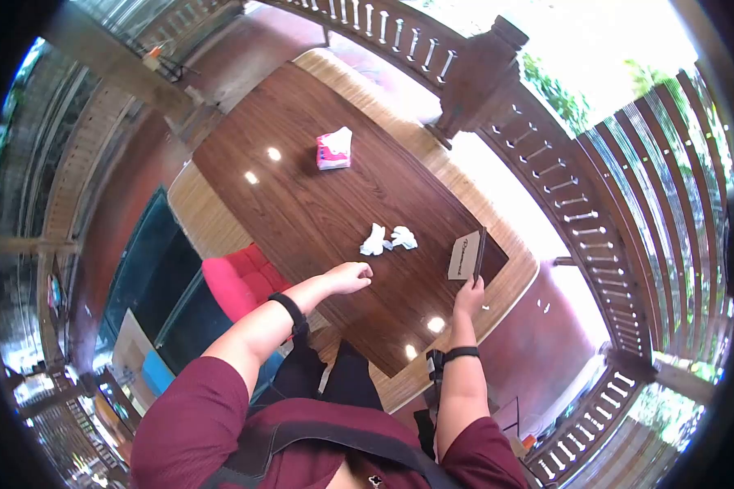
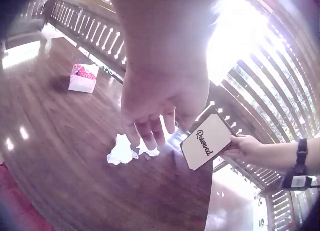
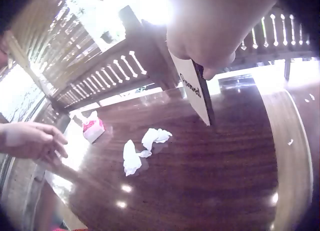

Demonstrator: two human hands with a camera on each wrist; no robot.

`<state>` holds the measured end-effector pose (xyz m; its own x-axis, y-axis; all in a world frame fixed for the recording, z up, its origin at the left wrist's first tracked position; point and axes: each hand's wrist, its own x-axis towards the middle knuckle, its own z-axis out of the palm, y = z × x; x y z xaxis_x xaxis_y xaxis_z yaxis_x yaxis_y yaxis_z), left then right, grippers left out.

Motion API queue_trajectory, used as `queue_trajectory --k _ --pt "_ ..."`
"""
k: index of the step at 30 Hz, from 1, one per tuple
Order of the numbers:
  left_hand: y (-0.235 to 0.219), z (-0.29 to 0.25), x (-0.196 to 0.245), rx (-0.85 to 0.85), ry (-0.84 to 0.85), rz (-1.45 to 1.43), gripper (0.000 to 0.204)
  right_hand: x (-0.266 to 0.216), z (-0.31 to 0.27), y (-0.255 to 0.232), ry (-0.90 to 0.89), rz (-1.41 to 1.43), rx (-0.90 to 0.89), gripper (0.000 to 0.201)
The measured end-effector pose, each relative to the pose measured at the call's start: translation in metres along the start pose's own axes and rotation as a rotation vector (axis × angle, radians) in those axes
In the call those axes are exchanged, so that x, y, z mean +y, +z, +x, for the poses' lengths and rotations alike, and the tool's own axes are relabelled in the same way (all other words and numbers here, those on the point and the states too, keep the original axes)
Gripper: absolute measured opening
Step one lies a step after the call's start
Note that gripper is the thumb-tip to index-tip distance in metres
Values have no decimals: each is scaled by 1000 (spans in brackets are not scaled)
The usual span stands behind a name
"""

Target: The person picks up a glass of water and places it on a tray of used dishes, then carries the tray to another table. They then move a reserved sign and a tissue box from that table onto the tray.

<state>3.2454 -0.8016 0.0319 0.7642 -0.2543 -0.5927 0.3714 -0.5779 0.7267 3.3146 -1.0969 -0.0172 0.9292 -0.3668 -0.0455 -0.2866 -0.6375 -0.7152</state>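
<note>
The right hand [image 1: 470,295] holds a reserved sign [image 1: 465,255], a cream card with dark script on a dark backing, by its lower edge; its grip is pinched on the card, thumb and fingers curled round it. The sign is lifted off the tabletop [image 1: 318,220] and tilted, above the near right corner, just inside the right-hand edge. In the right wrist view the reserved sign [image 3: 196,90] hangs from the hand [image 3: 215,26] with its lower corner pointing down at the dark wood, clear of the surface.

The left hand [image 1: 349,277] hovers over the tabletop near its near edge, grasping nothing, its grip released with the fingers loosely extended. The left wrist view shows that hand [image 2: 162,98] from behind, fingers [image 2: 150,133] hanging down above two crumpled tissues [image 2: 127,150], not touching them.

The crumpled tissues [image 1: 387,239] lie side by side toward the middle of the tabletop, between the two hands and a little beyond them, near the sign but apart from it. A pink tissue pack [image 1: 333,149] stands farther off, toward the far end of the tabletop, well apart from both hands.

A wooden railing [image 1: 546,163] runs along the right side of the tabletop. A red cushion [image 1: 240,281] lies beside the left edge, below the left forearm.
</note>
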Motion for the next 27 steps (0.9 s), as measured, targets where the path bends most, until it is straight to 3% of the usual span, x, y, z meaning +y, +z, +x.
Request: queue_trajectory --k 1,5,11,13,16,19,20,21,24,27 --pt "0 -4 1 2 7 -5 29 0 -6 -5 -85 3 1 25" --pt "-8 -25 4 67 36 -50 29 -14 -38 -22 24 290 -338 21" --pt "-30 -87 -15 378 69 23 41 -93 -81 -39 45 585 -961 19" --pt "-37 -120 -30 489 143 176 48 -132 -96 -45 58 567 -1144 20" --pt "-47 -178 -51 362 139 -5 48 -188 -127 -46 0 558 -1332 21" --pt "-39 -252 -75 383 71 -468 41 -223 -160 -28 -47 532 -1500 22" --pt "-32 -279 -83 409 91 -626 36 -231 -172 -16 48 642 -1660 22" --pt "-29 -321 -72 466 101 -713 32 -245 -193 -12 43 627 -1689 22" --pt "3 -402 -96 596 100 -927 30 -292 -268 -9 45 545 -1784 19" --pt "42 -502 -93 813 -26 -1150 31 -316 -355 4 -29 484 -1918 19"
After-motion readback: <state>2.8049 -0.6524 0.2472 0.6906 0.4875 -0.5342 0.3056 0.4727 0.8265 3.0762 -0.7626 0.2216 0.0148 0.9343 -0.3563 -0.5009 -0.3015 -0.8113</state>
